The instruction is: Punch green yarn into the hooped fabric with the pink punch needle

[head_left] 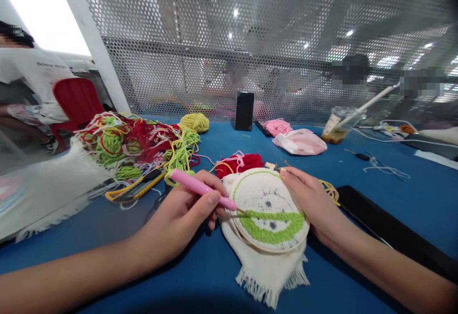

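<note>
Fingers of the left hand are wrapped round a glossy pink pen-shaped tool, thumb pressed along its side, thin metal needle pointing at the cloth. Over on the other side, the right hand grips the rim of a round, pale embroidery hoop, thumb on top near the light-coloured screw fitting; the rest of those fingers are tucked out of sight, so their exact hold is hard to call. And the needle meets the left end of the green stitching; whether its tip has gone through, you can't tell.

The hoop sits right between the two hands, tilted above the blue tabletop, its right edge partly covered. Look at that cream fabric: a thick, fuzzy lime-green crescent curves across the lower half, a thin green line arcs round the upper left, and dark drawn marks dot the middle, too blurred to read. Below, fringed cloth hangs loose.

Just behind lies a red yarn bundle, half hidden by the hoop. Left of it, a big red-and-green yarn tangle, with a yellow-and-black utility knife at its near edge. Farther back, a dark phone stands upright before a perforated metal panel. Far left, a seated person in a white shirt is cut off by the frame.
</note>
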Demonstrator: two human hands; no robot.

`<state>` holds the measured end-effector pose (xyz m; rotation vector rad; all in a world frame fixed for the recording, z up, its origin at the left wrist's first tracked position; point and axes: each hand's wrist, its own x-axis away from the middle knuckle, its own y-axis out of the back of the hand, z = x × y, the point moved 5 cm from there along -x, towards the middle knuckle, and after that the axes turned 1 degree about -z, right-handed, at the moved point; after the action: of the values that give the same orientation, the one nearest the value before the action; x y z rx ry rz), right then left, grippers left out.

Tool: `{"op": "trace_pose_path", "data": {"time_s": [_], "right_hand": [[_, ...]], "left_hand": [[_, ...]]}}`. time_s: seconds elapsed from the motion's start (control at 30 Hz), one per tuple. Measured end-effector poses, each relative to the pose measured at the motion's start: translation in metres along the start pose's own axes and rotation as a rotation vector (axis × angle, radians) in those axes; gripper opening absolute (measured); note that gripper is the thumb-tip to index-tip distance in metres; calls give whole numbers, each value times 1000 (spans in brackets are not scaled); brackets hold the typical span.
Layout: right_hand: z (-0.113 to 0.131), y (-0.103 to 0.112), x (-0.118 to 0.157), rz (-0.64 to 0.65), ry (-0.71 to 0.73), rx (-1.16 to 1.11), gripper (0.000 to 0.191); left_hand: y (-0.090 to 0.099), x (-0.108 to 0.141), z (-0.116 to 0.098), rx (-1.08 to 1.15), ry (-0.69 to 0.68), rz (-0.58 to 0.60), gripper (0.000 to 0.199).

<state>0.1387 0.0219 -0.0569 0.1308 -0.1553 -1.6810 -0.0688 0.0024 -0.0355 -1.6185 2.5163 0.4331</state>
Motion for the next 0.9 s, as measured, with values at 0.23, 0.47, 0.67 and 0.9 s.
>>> {"op": "trace_pose_path", "data": {"time_s": [0.23,0.47,0.67,0.9], "right_hand": [[1,2,1,-55,96,35,25],[16,6,14,-100,207,16,23],[19,10,16,-103,226,-10,20],[25,5,18,-118,250,-43,16]], "left_hand": [[-10,2,-10,-242,-120,135,14],[-19,11,-19,-483,-400,331,25],[-20,14,-18,-525,-454,351,31],[-22,7,-17,-495,-430,355,30]]}}
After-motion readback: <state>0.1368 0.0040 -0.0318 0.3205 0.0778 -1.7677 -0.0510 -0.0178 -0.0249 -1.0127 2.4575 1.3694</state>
